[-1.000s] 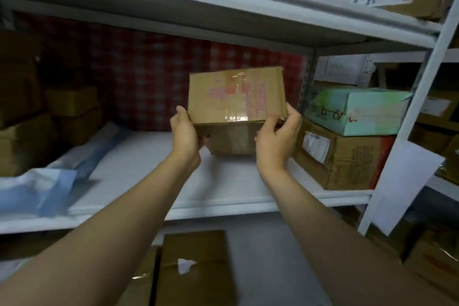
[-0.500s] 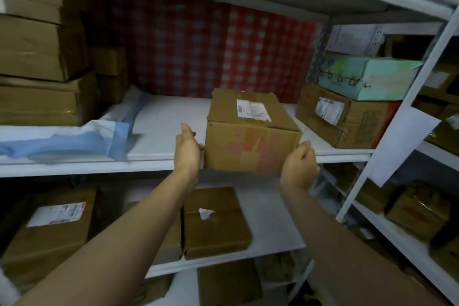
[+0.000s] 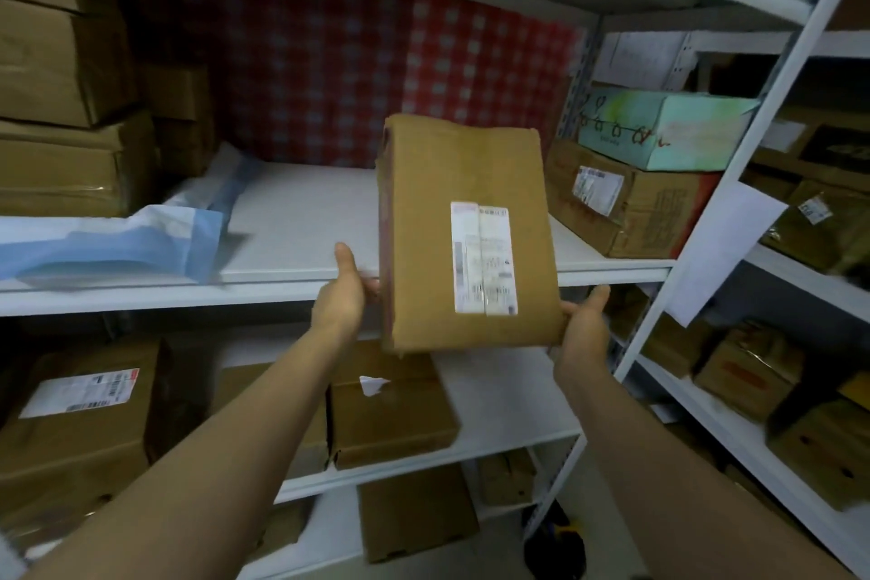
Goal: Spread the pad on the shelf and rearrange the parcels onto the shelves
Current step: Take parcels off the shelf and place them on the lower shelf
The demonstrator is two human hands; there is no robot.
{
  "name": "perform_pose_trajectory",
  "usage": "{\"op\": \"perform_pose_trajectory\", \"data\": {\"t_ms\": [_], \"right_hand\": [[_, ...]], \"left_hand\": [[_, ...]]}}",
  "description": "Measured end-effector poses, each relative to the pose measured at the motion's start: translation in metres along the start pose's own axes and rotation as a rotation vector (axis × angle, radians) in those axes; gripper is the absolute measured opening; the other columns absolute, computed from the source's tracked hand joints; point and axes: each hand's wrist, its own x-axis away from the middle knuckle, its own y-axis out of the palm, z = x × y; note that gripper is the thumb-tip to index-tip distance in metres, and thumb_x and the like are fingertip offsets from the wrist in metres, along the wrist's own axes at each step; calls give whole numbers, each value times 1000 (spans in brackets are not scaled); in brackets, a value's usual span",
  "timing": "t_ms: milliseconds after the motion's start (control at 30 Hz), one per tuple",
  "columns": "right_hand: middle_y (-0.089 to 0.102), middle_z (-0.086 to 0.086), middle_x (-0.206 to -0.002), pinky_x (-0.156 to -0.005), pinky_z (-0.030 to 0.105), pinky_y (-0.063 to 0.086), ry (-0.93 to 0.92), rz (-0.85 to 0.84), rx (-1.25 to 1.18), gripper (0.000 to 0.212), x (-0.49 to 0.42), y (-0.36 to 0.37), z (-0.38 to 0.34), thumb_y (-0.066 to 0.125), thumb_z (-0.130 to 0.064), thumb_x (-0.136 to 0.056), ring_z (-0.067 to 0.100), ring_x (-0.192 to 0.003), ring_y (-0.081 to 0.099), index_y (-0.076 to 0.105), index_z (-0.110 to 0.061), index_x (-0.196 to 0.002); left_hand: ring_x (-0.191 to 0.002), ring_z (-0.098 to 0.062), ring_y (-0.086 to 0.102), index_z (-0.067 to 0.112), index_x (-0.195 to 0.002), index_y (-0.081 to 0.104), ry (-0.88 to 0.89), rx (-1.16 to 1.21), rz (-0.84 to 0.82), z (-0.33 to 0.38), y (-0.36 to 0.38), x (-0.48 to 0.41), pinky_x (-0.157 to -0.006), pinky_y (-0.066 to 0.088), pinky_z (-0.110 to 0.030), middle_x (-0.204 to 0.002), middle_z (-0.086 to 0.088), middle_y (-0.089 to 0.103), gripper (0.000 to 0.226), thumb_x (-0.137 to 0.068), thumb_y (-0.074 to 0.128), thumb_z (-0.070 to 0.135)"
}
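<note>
I hold a brown cardboard parcel (image 3: 466, 235) upright in front of the middle shelf (image 3: 329, 287), its white shipping label facing me. My left hand (image 3: 343, 297) grips its lower left edge. My right hand (image 3: 584, 325) supports its lower right corner from beneath. A white pad (image 3: 301, 217) lies flat across the middle shelf behind the parcel. A crumpled blue and white sheet (image 3: 117, 240) lies on the shelf's left part.
Stacked brown boxes (image 3: 66, 108) fill the shelf's left end. A teal box (image 3: 659, 127) on a brown box (image 3: 631, 207) sits at its right end. More parcels (image 3: 390, 410) lie on the lower shelf, and others crowd the right-hand rack (image 3: 753, 367).
The parcel has been turned from lying with its label on top to standing on end with the label facing me. Both hands have shifted to its lower edge.
</note>
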Motion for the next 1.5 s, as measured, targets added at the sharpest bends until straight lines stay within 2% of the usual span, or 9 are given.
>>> {"op": "perform_pose_trajectory", "data": {"t_ms": [233, 333, 433, 633, 733, 900, 1067, 1233, 1500], "right_hand": [[44, 5, -149, -108, 63, 34, 258, -267, -5, 54, -5, -20, 36, 37, -58, -99, 34, -136, 40, 45, -26, -142], [45, 10, -145, -104, 62, 36, 397, -347, -88, 47, -21, -29, 76, 32, -43, -105, 39, -132, 41, 43, -21, -144], [44, 16, -147, -75, 54, 45, 513, -380, -41, 50, -30, -26, 113, 24, -45, -106, 36, -101, 54, 39, -20, -147], [41, 18, -149, -99, 61, 36, 842, -390, 246, 85, -34, -2, 174, 43, -71, -87, 42, -133, 40, 39, -11, -147], [62, 15, -106, -86, 45, 47, 798, -334, 428, 71, -33, 28, 194, 56, -65, -84, 35, -97, 57, 56, -9, -128], [67, 12, -114, -81, 39, 54, 607, -471, 548, 78, -36, 90, 214, 39, -81, -82, 30, -104, 62, 57, -20, -127], [63, 10, -126, -103, 47, 45, 468, -669, 654, 68, -27, 161, 213, 30, -70, -93, 30, -118, 58, 54, -17, -128], [60, 3, -126, -75, 41, 52, 398, -782, 747, 54, -12, 206, 233, 50, -55, -94, 22, -95, 60, 37, -39, -145], [41, -2, -150, -109, 52, 38, 326, -831, 713, 61, -5, 237, 272, 54, -40, -96, 26, -132, 45, 25, -43, -150]], "left_hand": [[-90, -27, 65, 23, -90, 70, -154, 60, -143, -48, 14, 0, -97, 45, -48, -90, -7, 71, 77, -87, 18, 80], [-95, -34, 70, 21, -82, 78, -280, 166, -181, -86, 14, -7, -92, 51, -50, -86, -11, 77, 75, -92, 25, 73], [-80, -30, 66, 18, -76, 71, -407, 186, -187, -114, 3, 1, -76, 53, -45, -74, -13, 74, 66, -103, 23, 53], [-119, -38, 53, 12, -102, 61, -609, 92, -30, -180, -35, -17, -108, 38, -57, -91, -13, 59, 56, -101, 28, 57], [-130, -39, 46, 9, -133, 52, -668, 95, 47, -187, -52, -32, -110, 35, -56, -125, -19, 58, 74, -97, 23, 66], [-142, -35, 32, 9, -151, 34, -634, 122, 155, -186, -77, -68, -116, 20, -53, -155, -17, 36, 84, -94, 15, 69], [-136, -35, 40, 11, -145, 43, -537, 182, 318, -177, -112, -116, -116, 26, -50, -149, -16, 43, 83, -92, 25, 72], [-131, -35, 47, 22, -146, 43, -454, 173, 361, -173, -135, -142, -112, 34, -48, -145, -15, 49, 59, -99, 34, 58], [-119, -20, 54, 23, -132, 58, -211, 95, 476, -199, -158, -165, -98, 45, -32, -127, 1, 54, 36, -96, 59, 21]]}}
